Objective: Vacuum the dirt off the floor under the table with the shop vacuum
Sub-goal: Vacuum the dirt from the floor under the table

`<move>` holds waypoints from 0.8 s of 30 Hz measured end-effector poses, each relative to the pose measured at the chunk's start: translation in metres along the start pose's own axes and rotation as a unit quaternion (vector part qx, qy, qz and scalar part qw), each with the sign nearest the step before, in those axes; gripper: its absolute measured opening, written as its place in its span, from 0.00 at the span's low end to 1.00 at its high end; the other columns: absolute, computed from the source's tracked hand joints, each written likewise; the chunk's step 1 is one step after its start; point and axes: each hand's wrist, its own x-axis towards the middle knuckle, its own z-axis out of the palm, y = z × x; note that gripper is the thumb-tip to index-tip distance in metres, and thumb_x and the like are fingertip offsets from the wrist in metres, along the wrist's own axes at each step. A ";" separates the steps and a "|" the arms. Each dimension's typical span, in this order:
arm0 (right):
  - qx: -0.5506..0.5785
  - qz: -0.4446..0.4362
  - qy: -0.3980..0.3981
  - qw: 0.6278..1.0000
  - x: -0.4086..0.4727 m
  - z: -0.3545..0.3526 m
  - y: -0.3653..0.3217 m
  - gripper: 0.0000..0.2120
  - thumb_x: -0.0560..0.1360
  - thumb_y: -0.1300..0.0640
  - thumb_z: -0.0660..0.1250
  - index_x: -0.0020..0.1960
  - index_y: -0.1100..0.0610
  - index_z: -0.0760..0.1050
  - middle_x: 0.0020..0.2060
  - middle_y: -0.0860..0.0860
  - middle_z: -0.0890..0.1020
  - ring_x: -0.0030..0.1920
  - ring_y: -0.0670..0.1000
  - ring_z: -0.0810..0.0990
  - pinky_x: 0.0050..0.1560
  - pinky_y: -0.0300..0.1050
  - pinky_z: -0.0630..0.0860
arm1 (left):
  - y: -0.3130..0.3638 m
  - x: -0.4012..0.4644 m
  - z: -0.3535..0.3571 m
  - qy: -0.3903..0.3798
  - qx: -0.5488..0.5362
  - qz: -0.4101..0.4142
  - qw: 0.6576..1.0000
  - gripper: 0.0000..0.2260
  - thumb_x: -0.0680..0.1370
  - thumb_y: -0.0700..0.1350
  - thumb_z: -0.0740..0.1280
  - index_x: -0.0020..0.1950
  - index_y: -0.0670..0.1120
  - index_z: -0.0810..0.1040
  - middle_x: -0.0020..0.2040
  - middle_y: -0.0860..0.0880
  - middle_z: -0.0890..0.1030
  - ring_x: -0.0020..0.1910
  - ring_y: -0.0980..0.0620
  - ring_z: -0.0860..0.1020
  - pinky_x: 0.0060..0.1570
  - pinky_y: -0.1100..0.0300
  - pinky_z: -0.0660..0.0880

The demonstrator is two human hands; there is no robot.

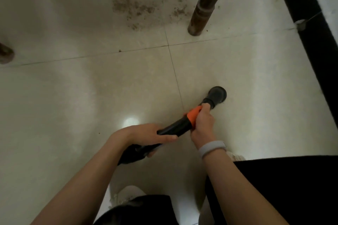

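The floor (91,87) is made of big pale tiles with thin dark lines between them. A bright spot of light shines on it near the hands. A long black strip (311,23) runs along the right side by the wall. A round brown table leg (203,5) stands on the floor near the top, and the foot of another leg (6,55) shows at the left edge.

The dirt (144,5) is a brown, crumbly patch on the tile just to the left of the table leg. A few small crumbs lie around it.

The vacuum tube (173,128) is black with an orange ring (194,115) on it. Its round black nozzle (216,95) sits low by the floor, well apart from the dirt.

The left hand (151,133) is wrapped around the black tube. The right hand (203,122) is curled around the orange ring. A pale band (212,149) is on the right wrist
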 end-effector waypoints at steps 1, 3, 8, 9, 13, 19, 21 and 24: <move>0.009 -0.001 0.030 1.000 0.000 -0.009 0.002 0.13 0.80 0.55 0.57 0.38 0.59 0.67 0.29 0.53 0.72 0.21 0.49 0.75 0.24 0.40 0.72 | 0.003 0.003 0.001 -0.013 0.026 -0.003 1.000 0.20 0.75 0.64 0.62 0.43 0.46 0.73 0.31 0.48 0.80 0.30 0.49 0.77 0.38 0.61 0.76; 0.023 0.006 0.065 0.998 0.000 -0.016 0.008 0.13 0.80 0.54 0.56 0.39 0.59 0.67 0.30 0.53 0.72 0.26 0.52 0.75 0.28 0.43 0.72 | 0.004 0.006 0.001 -0.024 0.054 -0.010 0.998 0.24 0.74 0.65 0.62 0.47 0.43 0.76 0.32 0.47 0.80 0.30 0.49 0.77 0.37 0.62 0.75; -0.008 -0.025 -0.007 1.000 0.001 0.021 0.018 0.13 0.78 0.57 0.57 0.35 0.58 0.67 0.28 0.53 0.72 0.25 0.51 0.74 0.32 0.46 0.75 | -0.021 0.000 -0.013 0.028 0.009 -0.016 0.999 0.24 0.73 0.65 0.62 0.48 0.44 0.76 0.28 0.50 0.79 0.29 0.52 0.77 0.41 0.60 0.75; -0.018 -0.029 -0.039 0.999 0.000 0.034 0.019 0.12 0.77 0.58 0.57 0.35 0.58 0.67 0.27 0.53 0.72 0.24 0.51 0.74 0.31 0.45 0.75 | -0.027 -0.005 -0.016 0.048 -0.012 -0.014 0.999 0.23 0.73 0.66 0.62 0.44 0.44 0.76 0.27 0.50 0.79 0.28 0.52 0.77 0.41 0.60 0.75; -0.052 -0.015 -0.141 0.989 -0.014 0.079 0.030 0.10 0.77 0.58 0.57 0.37 0.58 0.67 0.26 0.52 0.72 0.20 0.49 0.74 0.29 0.43 0.75 | -0.054 -0.031 -0.025 0.098 -0.089 -0.020 0.991 0.31 0.62 0.74 0.63 0.35 0.44 0.74 0.28 0.46 0.79 0.29 0.50 0.76 0.36 0.63 0.75; -0.131 -0.004 -0.202 0.971 -0.032 0.110 0.061 0.07 0.78 0.56 0.56 0.48 0.61 0.67 0.33 0.54 0.73 0.22 0.48 0.77 0.30 0.43 0.76 | -0.089 -0.059 -0.016 0.180 -0.154 -0.027 0.971 0.26 0.68 0.68 0.62 0.35 0.44 0.74 0.29 0.47 0.78 0.28 0.51 0.76 0.35 0.63 0.73; -0.167 -0.008 -0.213 0.963 -0.038 0.129 0.064 0.09 0.78 0.55 0.57 0.51 0.61 0.67 0.37 0.55 0.74 0.24 0.49 0.79 0.30 0.43 0.77 | -0.096 -0.065 -0.014 0.226 -0.188 -0.021 0.956 0.23 0.72 0.64 0.62 0.36 0.43 0.75 0.29 0.46 0.78 0.29 0.51 0.76 0.36 0.61 0.73; -0.256 -0.015 -0.245 0.935 -0.054 0.163 0.064 0.09 0.78 0.52 0.59 0.46 0.58 0.66 0.40 0.54 0.75 0.44 0.58 0.82 0.48 0.55 0.80 | -0.107 -0.076 -0.017 0.286 -0.244 -0.021 0.926 0.22 0.76 0.61 0.62 0.39 0.42 0.75 0.29 0.46 0.79 0.28 0.49 0.76 0.34 0.59 0.73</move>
